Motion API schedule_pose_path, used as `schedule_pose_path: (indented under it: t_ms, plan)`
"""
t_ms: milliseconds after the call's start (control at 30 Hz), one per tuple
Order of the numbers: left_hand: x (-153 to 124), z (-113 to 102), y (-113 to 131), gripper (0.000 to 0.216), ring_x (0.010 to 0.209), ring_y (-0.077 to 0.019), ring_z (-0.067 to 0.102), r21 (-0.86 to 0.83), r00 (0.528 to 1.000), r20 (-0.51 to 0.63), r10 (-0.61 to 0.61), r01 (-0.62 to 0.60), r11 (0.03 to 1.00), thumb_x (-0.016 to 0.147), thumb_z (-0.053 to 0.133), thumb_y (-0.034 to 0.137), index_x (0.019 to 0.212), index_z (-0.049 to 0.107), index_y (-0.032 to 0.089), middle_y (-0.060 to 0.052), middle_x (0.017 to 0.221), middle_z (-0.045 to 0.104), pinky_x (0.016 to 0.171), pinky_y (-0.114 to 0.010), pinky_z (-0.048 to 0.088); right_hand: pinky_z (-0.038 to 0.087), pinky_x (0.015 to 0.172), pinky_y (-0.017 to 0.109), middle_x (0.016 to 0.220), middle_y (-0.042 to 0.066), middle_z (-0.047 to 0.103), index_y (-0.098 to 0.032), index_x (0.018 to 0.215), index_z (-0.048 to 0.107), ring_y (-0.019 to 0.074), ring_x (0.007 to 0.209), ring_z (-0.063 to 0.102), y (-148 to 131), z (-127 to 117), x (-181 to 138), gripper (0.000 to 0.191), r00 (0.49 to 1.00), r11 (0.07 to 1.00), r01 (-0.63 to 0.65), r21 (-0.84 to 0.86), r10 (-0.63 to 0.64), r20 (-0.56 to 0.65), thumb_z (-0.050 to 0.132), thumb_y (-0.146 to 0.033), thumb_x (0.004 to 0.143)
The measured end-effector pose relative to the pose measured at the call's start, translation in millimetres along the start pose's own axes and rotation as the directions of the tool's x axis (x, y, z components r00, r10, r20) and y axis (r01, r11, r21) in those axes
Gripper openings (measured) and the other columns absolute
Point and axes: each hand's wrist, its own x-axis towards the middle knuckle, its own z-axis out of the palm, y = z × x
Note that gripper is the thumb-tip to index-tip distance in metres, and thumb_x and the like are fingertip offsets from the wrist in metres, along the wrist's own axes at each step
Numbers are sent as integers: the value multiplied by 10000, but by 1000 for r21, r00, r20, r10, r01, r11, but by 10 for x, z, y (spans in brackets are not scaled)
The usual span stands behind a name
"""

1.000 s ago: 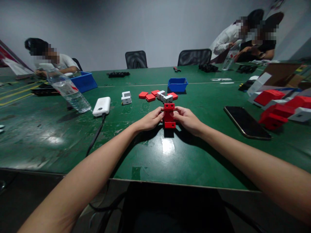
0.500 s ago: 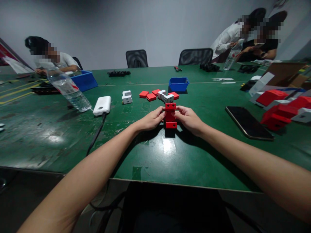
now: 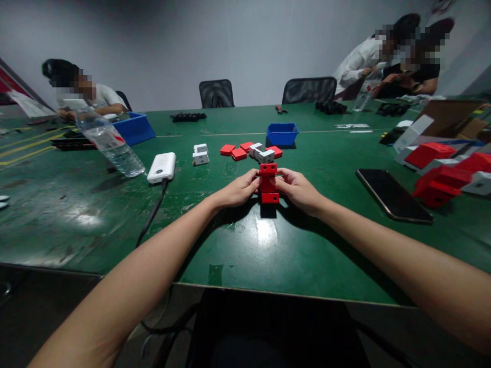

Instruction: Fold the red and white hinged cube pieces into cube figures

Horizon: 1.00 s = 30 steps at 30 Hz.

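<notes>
Between my two hands stands a red block-like part (image 3: 269,184), upright, with small dark holes in its top and bottom ends. The fingers of my left hand (image 3: 244,187) pinch it from the left side. My right hand (image 3: 296,188) grips the same part from the right, thumb towards its front. Just beyond it lie several flat red blocks (image 3: 239,154) and white-grey blocks (image 3: 266,155), partly overlapping in view. A separate white-grey block (image 3: 200,154) stands farther left. How the red part's far side looks is hidden.
Left of my hands are a white power bank (image 3: 162,167) with a black cable and a tilted water bottle (image 3: 111,143). A blue bin (image 3: 283,134) stands ahead. On the right lie a phone (image 3: 393,195) and red-and-white assemblies (image 3: 441,181). Several people sit or lean around the table.
</notes>
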Motion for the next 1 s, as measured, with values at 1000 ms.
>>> schedule_pose_path:
  t_ms: [1000]
  plan:
    - [-1, 14, 5, 547, 994, -204, 555, 1, 1000, -5, 10, -10, 1000, 980, 339, 617, 1244, 469, 156, -91, 1115, 587, 915, -361, 467, 568, 743, 317, 779, 9, 750, -219, 1023, 633, 181, 743, 724, -24, 12, -12, 346, 1000, 1000, -4, -30, 4, -3, 799, -346, 749]
